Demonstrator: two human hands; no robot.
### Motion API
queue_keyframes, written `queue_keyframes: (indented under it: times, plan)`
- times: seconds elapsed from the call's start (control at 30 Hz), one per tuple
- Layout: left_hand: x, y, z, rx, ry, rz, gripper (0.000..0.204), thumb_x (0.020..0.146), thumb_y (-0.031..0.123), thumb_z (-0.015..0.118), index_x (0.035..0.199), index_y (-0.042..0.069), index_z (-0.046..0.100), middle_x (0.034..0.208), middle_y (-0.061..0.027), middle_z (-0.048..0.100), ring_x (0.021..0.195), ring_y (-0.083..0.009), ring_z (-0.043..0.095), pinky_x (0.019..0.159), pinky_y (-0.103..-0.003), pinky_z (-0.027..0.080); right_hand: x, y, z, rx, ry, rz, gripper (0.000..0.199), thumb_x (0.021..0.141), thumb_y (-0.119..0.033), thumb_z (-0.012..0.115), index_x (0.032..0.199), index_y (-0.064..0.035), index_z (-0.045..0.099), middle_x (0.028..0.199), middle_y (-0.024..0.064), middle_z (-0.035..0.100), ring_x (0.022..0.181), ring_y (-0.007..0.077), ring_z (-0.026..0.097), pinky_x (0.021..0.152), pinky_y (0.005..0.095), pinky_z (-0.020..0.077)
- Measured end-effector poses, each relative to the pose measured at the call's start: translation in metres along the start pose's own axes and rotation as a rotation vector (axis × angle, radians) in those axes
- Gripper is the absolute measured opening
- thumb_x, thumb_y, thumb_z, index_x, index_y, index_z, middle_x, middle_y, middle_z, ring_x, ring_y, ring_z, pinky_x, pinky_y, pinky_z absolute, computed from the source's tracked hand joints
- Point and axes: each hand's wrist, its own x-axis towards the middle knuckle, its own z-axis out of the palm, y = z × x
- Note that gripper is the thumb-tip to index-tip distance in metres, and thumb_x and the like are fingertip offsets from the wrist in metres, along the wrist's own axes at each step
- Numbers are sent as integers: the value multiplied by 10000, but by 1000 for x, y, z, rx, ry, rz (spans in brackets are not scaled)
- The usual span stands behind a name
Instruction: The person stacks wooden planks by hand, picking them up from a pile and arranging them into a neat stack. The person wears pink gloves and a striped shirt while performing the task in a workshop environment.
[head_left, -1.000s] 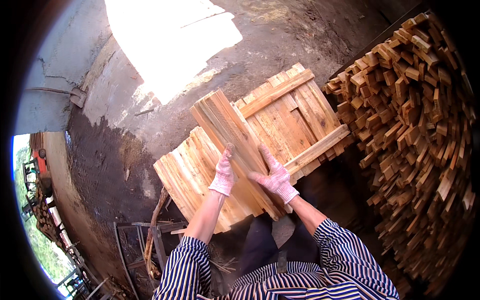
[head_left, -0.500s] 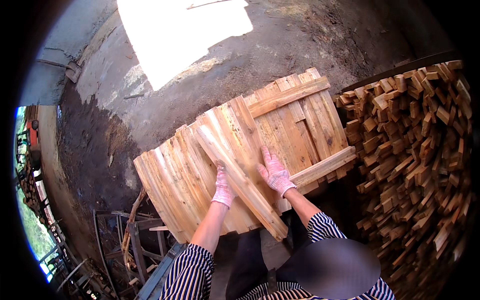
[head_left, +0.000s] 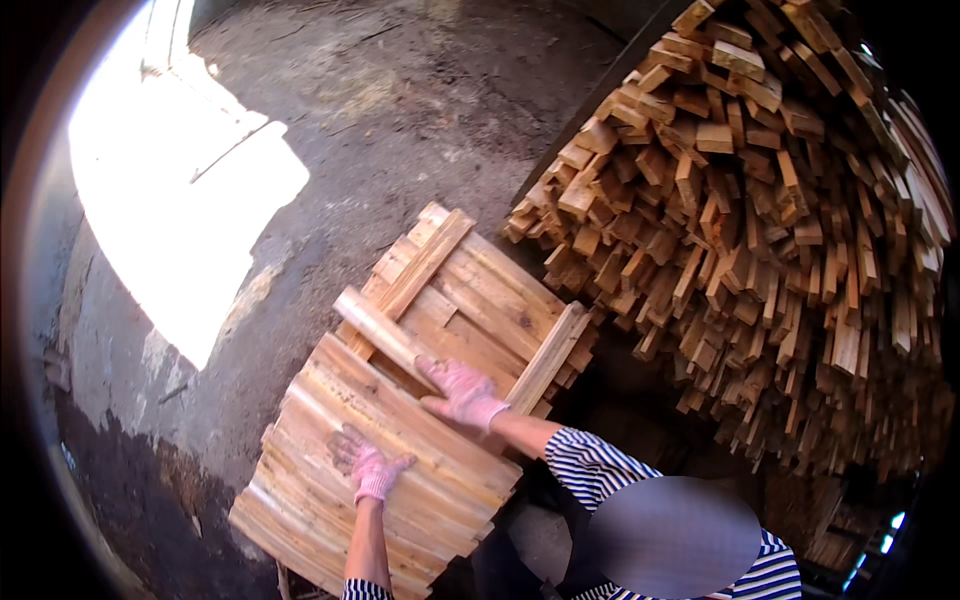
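Slatted wooden panels (head_left: 310, 500) made of pale planks lie in front of me. My left hand (head_left: 366, 464), in a pinkish knit glove, lies flat on the near slats with its fingers spread. Beyond it a loose wooden plank (head_left: 375, 325) slants across the panel. My right hand (head_left: 464, 393), gloved alike, is on this plank, thumb and fingers over its two sides. Part of the plank is hidden under that hand. Two cross battens, a far one (head_left: 430, 262) and a right one (head_left: 548, 357), run across the slats beyond the plank.
A tall stack of sawn wood sticks (head_left: 720, 220) rises at the right, ends facing me. Dark, stained ground (head_left: 400, 130) stretches behind the panels. Bright sunlight (head_left: 180, 200) falls on the ground at the far left.
My view has turned right, so the stack fills more of it. My left hand has left the loose plank's side and lies spread on slats. The right hand is now on a plank farther across.
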Motion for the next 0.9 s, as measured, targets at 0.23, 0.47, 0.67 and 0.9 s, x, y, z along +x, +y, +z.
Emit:
queue_keyframes:
  times: [0.23, 0.47, 0.67, 0.9]
  plan:
    - [3, 2, -9, 122, -137, 51, 1583, 567, 583, 919, 1553, -27, -157, 1612, -365, -53, 1506, -512, -40, 1214, -593, 95, -44, -23, -4, -13, -232, -39, 999, 885, -646, 588, 1626, -191, 96, 1587, 273, 293, 1429, 459, 362, 1138, 507, 371]
    - [-28, -9, -147, 7, -89, 263, 1040, 738, 499, 822, 1515, -19, 364, 1435, -277, 528, 1341, -365, 525, 1103, -413, 437, -233, 1, -89, 295, 144, -11, 918, 947, -538, 561, 1619, -128, 89, 1646, 245, 171, 1510, 369, 249, 1219, 412, 262]
    - [-132, 98, -198, -212, -44, 622, 910, 804, 495, 792, 1469, -18, 441, 1422, -280, 539, 1345, -363, 520, 1100, -424, 429, -355, 30, -256, 33, 778, 121, 886, 917, -477, 637, 1591, -75, 224, 1630, 186, 270, 1494, 328, 304, 1140, 380, 395]
    - [-240, 325, -225, -536, -245, 1060, 776, 883, 328, 780, 1484, -7, 421, 1434, -215, 538, 1334, -294, 519, 1096, -387, 435, -335, 64, -528, -681, 1372, 163, 728, 1000, -523, 402, 1608, -183, 191, 1675, 176, 127, 1525, 410, 164, 1248, 556, 101]
